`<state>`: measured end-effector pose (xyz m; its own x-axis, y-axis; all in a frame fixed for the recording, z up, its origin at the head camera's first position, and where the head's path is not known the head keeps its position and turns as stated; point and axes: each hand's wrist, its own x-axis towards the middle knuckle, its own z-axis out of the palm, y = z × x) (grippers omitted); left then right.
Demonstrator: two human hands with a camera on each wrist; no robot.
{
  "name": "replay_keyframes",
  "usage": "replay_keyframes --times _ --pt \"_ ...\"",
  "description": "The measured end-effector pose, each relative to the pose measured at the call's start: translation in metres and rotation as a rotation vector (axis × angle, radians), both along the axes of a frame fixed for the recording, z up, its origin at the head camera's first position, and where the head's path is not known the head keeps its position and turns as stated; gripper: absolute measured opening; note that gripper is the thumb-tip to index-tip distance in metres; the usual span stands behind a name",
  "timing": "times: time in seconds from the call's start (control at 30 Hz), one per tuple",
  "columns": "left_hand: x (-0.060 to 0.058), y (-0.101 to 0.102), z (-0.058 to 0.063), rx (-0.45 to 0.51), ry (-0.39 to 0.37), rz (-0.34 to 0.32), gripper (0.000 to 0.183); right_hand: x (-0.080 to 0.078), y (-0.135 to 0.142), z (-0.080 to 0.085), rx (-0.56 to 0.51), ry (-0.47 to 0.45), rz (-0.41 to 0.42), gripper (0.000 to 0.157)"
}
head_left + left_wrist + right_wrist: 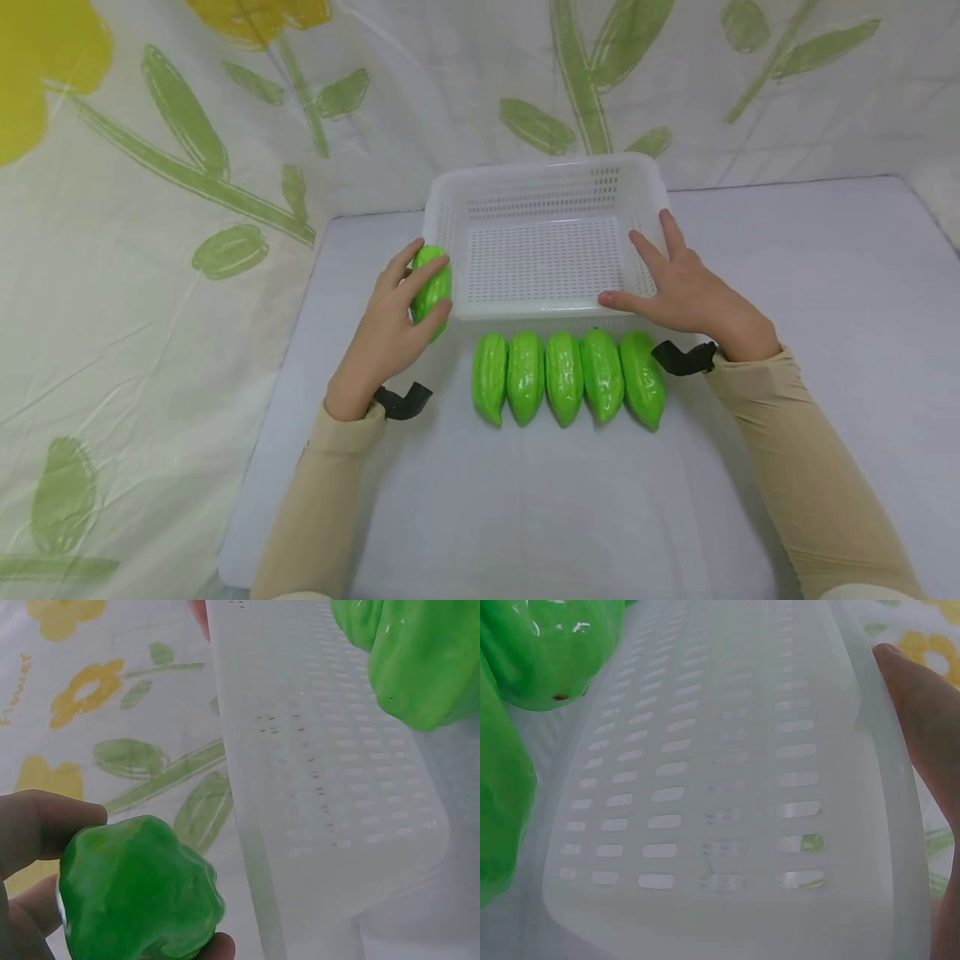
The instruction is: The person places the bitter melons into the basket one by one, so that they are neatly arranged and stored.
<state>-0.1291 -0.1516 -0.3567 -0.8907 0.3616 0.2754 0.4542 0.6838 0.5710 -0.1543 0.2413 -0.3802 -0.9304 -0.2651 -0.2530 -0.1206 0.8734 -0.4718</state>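
Note:
My left hand (386,321) grips a glossy, ridged green bitter melon (432,287) at the left side of a white plastic basket (525,313). One end of that bitter melon (139,889) faces the camera in the left wrist view, with fingers around it. At the basket's front right corner is my right hand (690,287), its fingers spread and fairly straight, the thumb at the front rim. The right wrist view shows the thumb (919,712) along the basket's rim (900,825). No bitter melon shows inside the basket.
Several more bitter melons (564,379) lie side by side in a row on the white table (525,500), just in front of the basket. Behind the table hangs a curtain (465,100) with a flower and leaf print.

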Motion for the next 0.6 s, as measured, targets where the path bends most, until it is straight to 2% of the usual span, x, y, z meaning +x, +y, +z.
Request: replay_keyframes --times 0.6 --pt "-0.022 0.037 0.017 -0.060 0.047 -0.076 0.051 -0.001 0.001 -0.003 -0.007 0.009 -0.002 0.118"
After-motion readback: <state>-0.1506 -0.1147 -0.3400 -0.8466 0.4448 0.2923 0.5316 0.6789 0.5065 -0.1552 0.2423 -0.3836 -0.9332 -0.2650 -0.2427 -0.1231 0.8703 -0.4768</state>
